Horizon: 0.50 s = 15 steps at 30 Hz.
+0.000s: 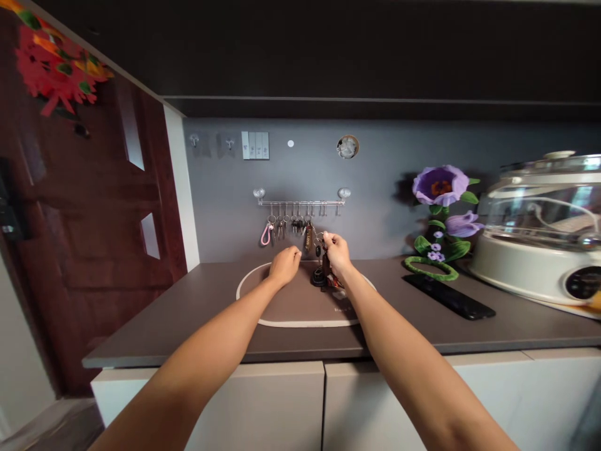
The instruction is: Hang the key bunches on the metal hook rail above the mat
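Forward, left hand [284,265] loose, right hand [337,252] pinching keys [318,251]

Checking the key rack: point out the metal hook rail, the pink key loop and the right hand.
Metal hook rail [300,203], head view, middle of the bar.
Pink key loop [266,235], head view, on the loop's side.
Right hand [336,253], head view, back of the hand.

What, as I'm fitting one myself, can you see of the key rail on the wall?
The key rail is a shiny metal bar, level on the grey wall above the counter, with a round mount at each end. Small hooks hang along it; bunches of keys hang from most, the rightmost look bare.
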Each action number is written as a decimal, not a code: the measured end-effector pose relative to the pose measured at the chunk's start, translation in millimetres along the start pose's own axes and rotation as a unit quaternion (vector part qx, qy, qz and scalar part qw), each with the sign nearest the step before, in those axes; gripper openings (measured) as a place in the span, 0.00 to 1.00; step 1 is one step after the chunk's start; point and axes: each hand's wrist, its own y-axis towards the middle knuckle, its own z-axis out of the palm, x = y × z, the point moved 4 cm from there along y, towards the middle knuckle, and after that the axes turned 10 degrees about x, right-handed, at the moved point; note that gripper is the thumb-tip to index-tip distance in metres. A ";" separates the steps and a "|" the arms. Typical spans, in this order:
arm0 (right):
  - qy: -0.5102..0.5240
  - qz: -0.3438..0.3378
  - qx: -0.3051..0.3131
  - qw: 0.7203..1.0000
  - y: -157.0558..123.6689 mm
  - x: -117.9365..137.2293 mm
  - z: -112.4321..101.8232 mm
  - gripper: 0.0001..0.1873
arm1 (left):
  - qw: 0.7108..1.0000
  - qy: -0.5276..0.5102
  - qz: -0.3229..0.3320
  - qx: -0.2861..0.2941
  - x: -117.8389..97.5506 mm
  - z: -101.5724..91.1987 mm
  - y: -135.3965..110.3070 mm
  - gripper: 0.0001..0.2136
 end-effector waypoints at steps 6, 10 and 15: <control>-0.034 -0.014 -0.028 0.999 11.9 2.1 0.9 0.21 | 1.000 0.000 0.021 0.009 -3.4 2.8 0.9 0.13; -0.074 -0.028 -0.027 0.996 31.3 7.1 5.5 0.20 | 0.999 0.019 0.037 0.032 -9.1 1.7 -0.7 0.14; -0.153 -0.028 -0.048 0.987 56.5 18.7 12.3 0.17 | 0.996 0.066 0.034 0.053 -13.9 -2.2 -1.9 0.15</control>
